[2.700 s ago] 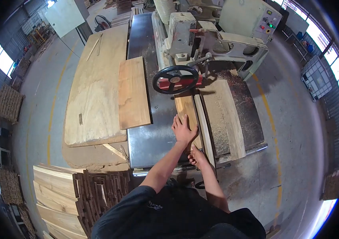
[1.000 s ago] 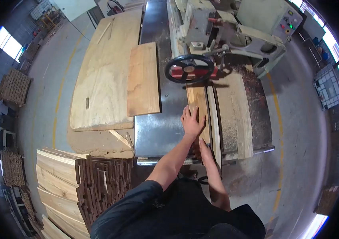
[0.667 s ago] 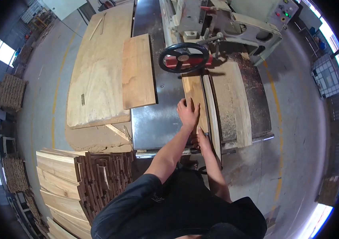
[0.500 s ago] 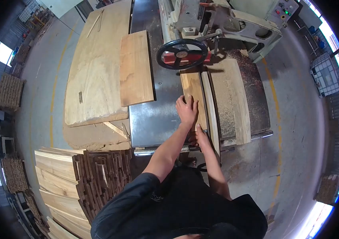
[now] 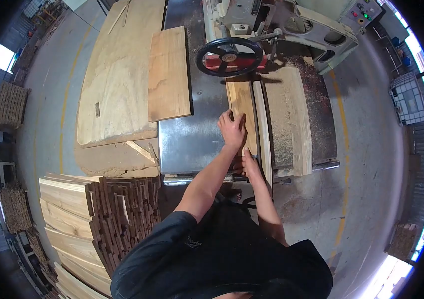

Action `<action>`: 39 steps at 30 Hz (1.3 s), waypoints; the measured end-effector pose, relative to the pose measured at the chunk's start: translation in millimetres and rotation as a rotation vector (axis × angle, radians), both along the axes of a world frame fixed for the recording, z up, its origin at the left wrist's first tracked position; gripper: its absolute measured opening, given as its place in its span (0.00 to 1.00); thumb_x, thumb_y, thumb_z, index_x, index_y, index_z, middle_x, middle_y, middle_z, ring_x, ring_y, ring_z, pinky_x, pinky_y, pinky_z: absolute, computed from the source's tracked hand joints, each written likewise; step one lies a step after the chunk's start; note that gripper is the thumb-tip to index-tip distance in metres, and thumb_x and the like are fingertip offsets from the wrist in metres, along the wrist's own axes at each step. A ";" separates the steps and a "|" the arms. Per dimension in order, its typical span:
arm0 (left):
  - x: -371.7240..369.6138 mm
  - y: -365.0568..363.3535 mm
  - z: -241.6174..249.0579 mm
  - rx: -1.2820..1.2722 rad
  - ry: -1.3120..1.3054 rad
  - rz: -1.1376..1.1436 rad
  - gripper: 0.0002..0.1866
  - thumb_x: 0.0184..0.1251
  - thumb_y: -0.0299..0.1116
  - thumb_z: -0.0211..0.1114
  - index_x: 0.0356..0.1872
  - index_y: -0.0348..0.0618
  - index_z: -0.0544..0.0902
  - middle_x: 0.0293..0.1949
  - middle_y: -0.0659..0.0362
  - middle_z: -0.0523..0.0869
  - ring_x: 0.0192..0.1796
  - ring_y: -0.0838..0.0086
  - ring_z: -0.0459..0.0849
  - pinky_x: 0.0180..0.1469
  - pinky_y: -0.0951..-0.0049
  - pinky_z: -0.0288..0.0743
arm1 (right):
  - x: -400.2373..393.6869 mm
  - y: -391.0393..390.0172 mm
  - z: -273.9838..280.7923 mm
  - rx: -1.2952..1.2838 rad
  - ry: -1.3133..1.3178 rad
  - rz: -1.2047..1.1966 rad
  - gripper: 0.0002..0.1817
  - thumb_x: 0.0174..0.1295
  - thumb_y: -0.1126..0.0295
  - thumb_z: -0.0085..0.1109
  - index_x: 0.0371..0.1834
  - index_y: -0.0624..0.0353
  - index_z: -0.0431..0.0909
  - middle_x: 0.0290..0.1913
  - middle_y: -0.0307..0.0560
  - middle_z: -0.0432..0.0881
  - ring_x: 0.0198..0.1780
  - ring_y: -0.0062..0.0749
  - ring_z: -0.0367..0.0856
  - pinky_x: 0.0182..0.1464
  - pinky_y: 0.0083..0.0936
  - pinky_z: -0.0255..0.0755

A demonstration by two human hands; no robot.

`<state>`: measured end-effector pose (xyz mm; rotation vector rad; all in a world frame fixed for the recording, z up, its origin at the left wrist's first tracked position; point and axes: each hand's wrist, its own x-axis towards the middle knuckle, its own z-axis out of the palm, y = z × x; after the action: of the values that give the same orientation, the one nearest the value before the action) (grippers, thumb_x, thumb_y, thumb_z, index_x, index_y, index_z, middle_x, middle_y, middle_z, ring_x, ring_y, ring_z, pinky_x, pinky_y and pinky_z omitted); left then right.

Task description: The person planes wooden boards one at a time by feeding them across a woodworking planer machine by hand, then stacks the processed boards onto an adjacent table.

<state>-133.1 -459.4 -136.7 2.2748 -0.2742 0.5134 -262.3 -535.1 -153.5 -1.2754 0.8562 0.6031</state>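
Observation:
A narrow wooden board (image 5: 243,99) lies on the metal machine table (image 5: 187,149), along a dark guide rail, its far end beneath the red part of the machine. My left hand (image 5: 232,130) rests on top of this board, its fingers bent over the left side. At the near end of the board is my right hand (image 5: 248,164), thumb on top and fingers around the end and underneath, partly hidden. A black handwheel (image 5: 229,57) stands just beyond the board.
Left of the machine, a wide plank (image 5: 169,74) lies beside a large plywood sheet (image 5: 115,94). Stacked boards (image 5: 67,199) stand at the lower left. Right of the rail are a long strip (image 5: 301,124) and sawdust. A control panel (image 5: 361,14) is at the upper right.
The view has shifted slightly, so the machine and stacks appear a little displaced. Both hands keep their places on the board, which shows little movement of its own.

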 end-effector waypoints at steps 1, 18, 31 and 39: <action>0.5 0.0 -1.2 -0.010 -0.013 -0.008 0.17 0.55 0.28 0.71 0.48 0.51 0.87 0.55 0.44 0.76 0.61 0.49 0.71 0.62 0.52 0.63 | -0.6 -1.0 -6.1 -0.011 -0.003 0.000 0.43 0.69 0.27 0.31 0.44 0.55 0.83 0.25 0.40 0.84 0.21 0.23 0.76 0.23 0.18 0.58; 6.4 -5.8 -0.3 -0.031 -0.035 -0.161 0.16 0.55 0.25 0.66 0.47 0.43 0.82 0.56 0.52 0.80 0.64 0.53 0.74 0.61 0.54 0.68 | 0.2 0.4 -10.5 -0.037 -0.026 -0.026 0.42 0.69 0.28 0.31 0.41 0.55 0.85 0.26 0.40 0.84 0.21 0.24 0.77 0.24 0.18 0.61; 5.1 -11.3 6.3 0.134 0.035 -0.037 0.28 0.59 0.31 0.64 0.64 0.40 0.74 0.69 0.45 0.70 0.71 0.49 0.67 0.66 0.50 0.65 | -2.8 -8.4 -68.5 -0.176 -0.039 -0.085 0.40 0.69 0.30 0.41 0.58 0.60 0.69 0.51 0.53 0.71 0.51 0.38 0.67 0.50 0.30 0.59; 7.0 -12.0 0.0 0.008 0.023 -0.022 0.24 0.61 0.36 0.64 0.58 0.38 0.78 0.70 0.41 0.69 0.72 0.47 0.66 0.66 0.48 0.65 | -1.8 -6.1 -99.6 -0.261 -0.056 -0.153 0.36 0.71 0.33 0.41 0.30 0.55 0.83 0.23 0.44 0.85 0.21 0.30 0.82 0.21 0.23 0.66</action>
<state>-126.1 -471.4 -136.6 2.2818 -0.2896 0.4753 -264.1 -541.2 -253.1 -1.4387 0.9989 0.3399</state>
